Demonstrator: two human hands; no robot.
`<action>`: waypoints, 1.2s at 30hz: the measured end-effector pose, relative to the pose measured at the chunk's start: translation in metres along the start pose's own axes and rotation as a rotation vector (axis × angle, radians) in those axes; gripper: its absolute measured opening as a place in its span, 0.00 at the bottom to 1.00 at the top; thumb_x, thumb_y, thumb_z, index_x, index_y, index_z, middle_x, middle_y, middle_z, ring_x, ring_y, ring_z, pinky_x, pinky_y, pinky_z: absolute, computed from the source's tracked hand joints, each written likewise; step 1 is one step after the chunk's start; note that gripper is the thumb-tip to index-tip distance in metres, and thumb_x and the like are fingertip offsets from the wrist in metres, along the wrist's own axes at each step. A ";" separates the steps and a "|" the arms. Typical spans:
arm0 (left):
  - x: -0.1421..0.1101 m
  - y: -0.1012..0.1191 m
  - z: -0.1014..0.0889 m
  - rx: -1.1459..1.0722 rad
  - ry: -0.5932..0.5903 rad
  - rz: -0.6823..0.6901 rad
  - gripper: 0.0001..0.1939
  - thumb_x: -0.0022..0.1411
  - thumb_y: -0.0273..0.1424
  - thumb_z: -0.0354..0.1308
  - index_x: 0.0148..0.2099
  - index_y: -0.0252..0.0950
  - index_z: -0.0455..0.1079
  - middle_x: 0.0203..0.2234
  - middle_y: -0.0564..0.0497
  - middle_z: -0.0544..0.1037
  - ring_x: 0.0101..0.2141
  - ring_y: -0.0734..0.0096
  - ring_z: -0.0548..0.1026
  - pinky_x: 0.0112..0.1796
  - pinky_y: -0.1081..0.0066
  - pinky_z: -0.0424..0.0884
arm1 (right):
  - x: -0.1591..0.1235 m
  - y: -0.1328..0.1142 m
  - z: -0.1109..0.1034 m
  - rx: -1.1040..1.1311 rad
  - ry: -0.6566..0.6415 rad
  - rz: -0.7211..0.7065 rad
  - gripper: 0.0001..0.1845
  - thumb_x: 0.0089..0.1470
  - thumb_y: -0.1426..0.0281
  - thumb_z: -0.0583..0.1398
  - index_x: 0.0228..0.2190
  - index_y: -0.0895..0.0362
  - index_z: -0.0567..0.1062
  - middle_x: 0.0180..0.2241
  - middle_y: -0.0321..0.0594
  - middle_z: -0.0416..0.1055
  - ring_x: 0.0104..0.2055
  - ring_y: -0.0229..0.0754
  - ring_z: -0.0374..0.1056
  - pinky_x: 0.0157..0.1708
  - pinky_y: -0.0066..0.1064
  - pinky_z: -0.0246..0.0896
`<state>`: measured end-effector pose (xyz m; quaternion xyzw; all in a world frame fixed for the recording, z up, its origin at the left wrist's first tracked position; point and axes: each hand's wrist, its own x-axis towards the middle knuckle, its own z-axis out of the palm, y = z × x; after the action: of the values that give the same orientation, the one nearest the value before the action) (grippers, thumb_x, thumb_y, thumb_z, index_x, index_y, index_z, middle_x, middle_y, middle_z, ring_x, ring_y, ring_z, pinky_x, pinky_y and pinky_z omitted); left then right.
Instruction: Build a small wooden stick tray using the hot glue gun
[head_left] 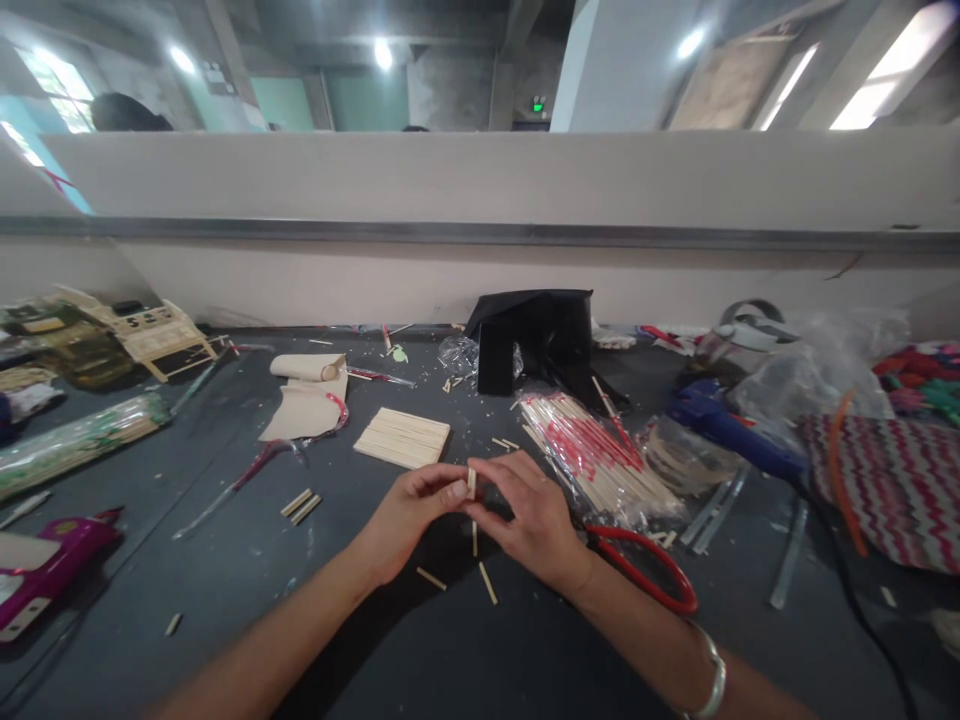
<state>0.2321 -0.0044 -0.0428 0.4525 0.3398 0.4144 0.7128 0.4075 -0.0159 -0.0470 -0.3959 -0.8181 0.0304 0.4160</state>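
My left hand (426,502) and my right hand (529,508) meet at the middle of the table. Between their fingertips is a short wooden stick piece (472,483), pinched from both sides. Whether it is one piece or two together I cannot tell. Just below lie loose cut sticks (487,582), one partly beneath my right hand. A flat panel of sticks laid side by side (403,437) rests beyond my left hand. Red-handled scissors (651,570) lie by my right forearm, their blades hidden.
On the right are a plastic bag of red-tipped sticks (581,445), a blue glue gun (731,430) with a black cable, and clear glue sticks (712,515). To the left lie a magenta glue gun (64,570), rolled brown paper (307,392) and a small wooden chair-like model (161,335).
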 end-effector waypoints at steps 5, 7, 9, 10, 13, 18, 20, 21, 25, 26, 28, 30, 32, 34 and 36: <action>0.000 -0.002 -0.001 -0.019 0.020 -0.062 0.08 0.53 0.31 0.65 0.35 0.32 0.77 0.28 0.50 0.78 0.31 0.74 0.72 0.35 0.75 0.66 | -0.002 0.001 0.003 -0.042 -0.046 -0.022 0.23 0.52 0.62 0.63 0.47 0.59 0.70 0.34 0.45 0.72 0.38 0.47 0.67 0.37 0.40 0.68; 0.001 -0.002 -0.002 -0.090 0.013 -0.116 0.08 0.53 0.31 0.64 0.35 0.31 0.77 0.27 0.48 0.78 0.30 0.73 0.73 0.33 0.74 0.66 | -0.002 0.001 0.003 -0.023 -0.057 -0.007 0.28 0.50 0.61 0.65 0.50 0.60 0.67 0.34 0.45 0.72 0.38 0.48 0.67 0.37 0.40 0.69; 0.002 -0.002 -0.003 -0.172 0.007 -0.153 0.08 0.53 0.30 0.64 0.35 0.31 0.76 0.26 0.47 0.78 0.29 0.72 0.74 0.32 0.74 0.67 | -0.002 -0.001 0.003 0.016 -0.061 0.025 0.34 0.48 0.61 0.66 0.53 0.59 0.64 0.37 0.45 0.72 0.40 0.48 0.68 0.38 0.40 0.69; 0.003 -0.001 -0.004 -0.209 0.004 -0.166 0.07 0.53 0.30 0.64 0.34 0.31 0.76 0.25 0.47 0.78 0.28 0.72 0.74 0.31 0.74 0.67 | -0.002 -0.001 0.002 0.034 -0.059 0.039 0.35 0.47 0.61 0.66 0.54 0.58 0.64 0.39 0.46 0.71 0.41 0.48 0.68 0.40 0.41 0.69; 0.003 -0.001 -0.004 -0.272 0.008 -0.182 0.06 0.52 0.28 0.64 0.34 0.30 0.75 0.25 0.46 0.79 0.28 0.74 0.74 0.32 0.75 0.68 | -0.002 -0.002 0.001 0.073 -0.035 0.051 0.30 0.49 0.63 0.66 0.53 0.53 0.66 0.42 0.45 0.70 0.45 0.47 0.67 0.43 0.40 0.69; 0.002 -0.003 -0.002 -0.258 -0.025 -0.177 0.08 0.53 0.30 0.65 0.35 0.30 0.75 0.28 0.45 0.79 0.29 0.74 0.75 0.36 0.75 0.69 | -0.001 -0.002 0.001 0.103 -0.016 0.040 0.22 0.50 0.67 0.64 0.48 0.53 0.69 0.40 0.43 0.70 0.44 0.46 0.68 0.42 0.39 0.69; 0.001 -0.003 -0.001 -0.226 -0.038 -0.169 0.10 0.55 0.33 0.63 0.36 0.30 0.75 0.28 0.45 0.79 0.30 0.73 0.75 0.36 0.74 0.69 | -0.001 -0.001 0.001 0.094 -0.010 0.036 0.21 0.50 0.67 0.64 0.47 0.53 0.70 0.39 0.43 0.71 0.43 0.46 0.68 0.41 0.39 0.69; 0.001 -0.003 -0.001 -0.203 -0.044 -0.160 0.11 0.56 0.34 0.62 0.37 0.30 0.76 0.29 0.45 0.80 0.31 0.72 0.76 0.37 0.74 0.69 | -0.001 -0.001 0.001 0.085 -0.007 0.029 0.21 0.50 0.67 0.64 0.47 0.54 0.70 0.39 0.44 0.71 0.42 0.46 0.68 0.40 0.39 0.69; 0.000 -0.003 -0.001 -0.096 -0.040 -0.117 0.12 0.54 0.35 0.64 0.37 0.31 0.77 0.30 0.45 0.80 0.33 0.70 0.76 0.39 0.72 0.68 | 0.000 -0.002 0.001 0.047 -0.019 0.009 0.20 0.50 0.68 0.64 0.46 0.55 0.70 0.38 0.44 0.71 0.41 0.46 0.67 0.39 0.39 0.69; 0.000 -0.003 -0.001 -0.083 -0.037 -0.115 0.12 0.53 0.34 0.65 0.37 0.31 0.77 0.30 0.45 0.80 0.34 0.70 0.76 0.39 0.72 0.68 | 0.000 -0.002 0.001 0.046 -0.023 0.009 0.21 0.49 0.68 0.65 0.46 0.55 0.70 0.38 0.44 0.71 0.41 0.46 0.67 0.39 0.39 0.69; 0.000 -0.003 -0.002 -0.093 -0.042 -0.130 0.12 0.53 0.34 0.65 0.38 0.31 0.76 0.30 0.45 0.80 0.33 0.69 0.76 0.39 0.71 0.68 | 0.000 -0.002 0.001 0.054 -0.031 0.019 0.23 0.49 0.66 0.65 0.48 0.54 0.69 0.39 0.44 0.71 0.42 0.47 0.67 0.40 0.40 0.69; 0.001 -0.004 -0.003 -0.119 -0.056 -0.143 0.13 0.55 0.35 0.64 0.39 0.30 0.76 0.30 0.44 0.80 0.33 0.69 0.76 0.38 0.71 0.69 | 0.000 -0.003 0.000 0.069 -0.040 0.031 0.25 0.49 0.66 0.65 0.49 0.54 0.69 0.40 0.45 0.71 0.43 0.47 0.67 0.41 0.40 0.68; 0.001 -0.004 -0.003 -0.132 -0.077 -0.147 0.13 0.56 0.35 0.63 0.40 0.30 0.76 0.30 0.43 0.80 0.32 0.70 0.76 0.39 0.71 0.69 | 0.000 -0.003 0.000 0.086 -0.044 0.033 0.24 0.50 0.67 0.65 0.48 0.54 0.69 0.40 0.45 0.71 0.43 0.47 0.66 0.41 0.40 0.68; 0.000 -0.004 -0.003 -0.125 -0.097 -0.143 0.13 0.56 0.34 0.62 0.41 0.30 0.76 0.31 0.43 0.80 0.33 0.70 0.77 0.40 0.70 0.69 | -0.001 -0.002 0.000 0.104 -0.038 0.021 0.22 0.50 0.68 0.64 0.48 0.55 0.69 0.40 0.44 0.70 0.43 0.46 0.66 0.41 0.40 0.68; 0.000 -0.003 -0.003 -0.117 -0.112 -0.141 0.13 0.57 0.34 0.62 0.41 0.30 0.76 0.32 0.43 0.81 0.33 0.69 0.77 0.42 0.70 0.68 | -0.001 -0.002 0.000 0.119 -0.031 0.018 0.21 0.50 0.69 0.64 0.47 0.55 0.70 0.39 0.44 0.70 0.42 0.45 0.66 0.41 0.39 0.68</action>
<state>0.2307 -0.0041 -0.0464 0.4074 0.3055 0.3564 0.7834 0.4062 -0.0176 -0.0467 -0.3773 -0.8177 0.0888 0.4256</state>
